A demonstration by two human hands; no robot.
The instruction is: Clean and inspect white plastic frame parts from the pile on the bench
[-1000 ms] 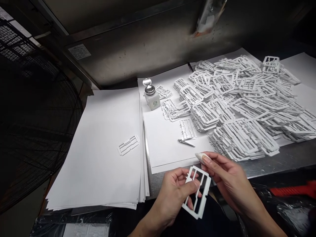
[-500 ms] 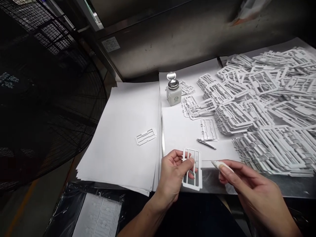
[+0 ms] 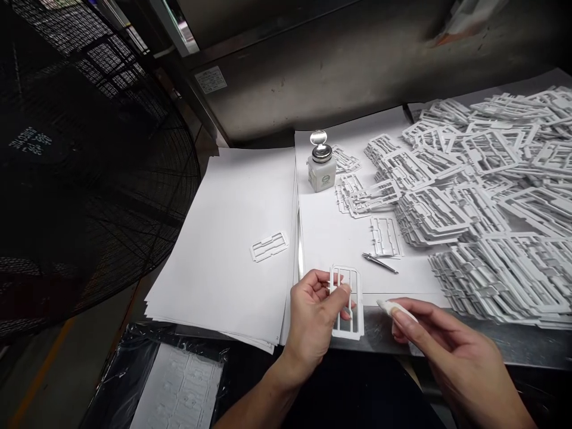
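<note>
My left hand (image 3: 315,316) is closed on a white slotted plastic frame (image 3: 360,311), pinched between thumb and fingers and held upright over the table's front edge. My right hand (image 3: 456,345) grips a short white tool (image 3: 386,305) with a grey pointed tip. That tip points left at the frame, and a small gap separates them. On the white paper beyond my hands lies a dark metal pen-like tool (image 3: 379,263). Behind it rests another thin white frame (image 3: 386,236). A single small frame (image 3: 269,246) lies on the left paper stack (image 3: 223,238).
Large piles of white frames (image 3: 518,274) cover the right side of the table. A white square bottle (image 3: 322,174) with its metal lid raised stands at the back. At far left is a caged fan (image 3: 111,179). Black plastic (image 3: 120,369) with a moulded sheet (image 3: 183,387) sits below the papers.
My right hand has brought the white tool slightly left and lower, nearer the frame. My left hand keeps its grip. The whole view has shifted a little.
</note>
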